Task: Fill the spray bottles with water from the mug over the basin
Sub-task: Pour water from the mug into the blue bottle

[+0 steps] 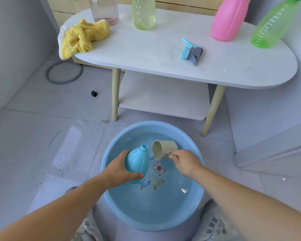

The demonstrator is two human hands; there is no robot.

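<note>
Over the basin (151, 216), left hand (118, 171) grips the blue bottle (137, 160), right hand (184, 161) the mug (165, 148), handle hidden.

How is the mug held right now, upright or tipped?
Tipped: the beige mug lies nearly sideways in the right hand, mouth facing the blue spray bottle and its open neck.

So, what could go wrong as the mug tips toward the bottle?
The beige plastic mug has a far wider rim than the neck of the light blue plastic bottle, so water may miss, though the round blue basin sits below. The left hand grips the tilted bottle's rounded body, which might slip if wet.
</note>
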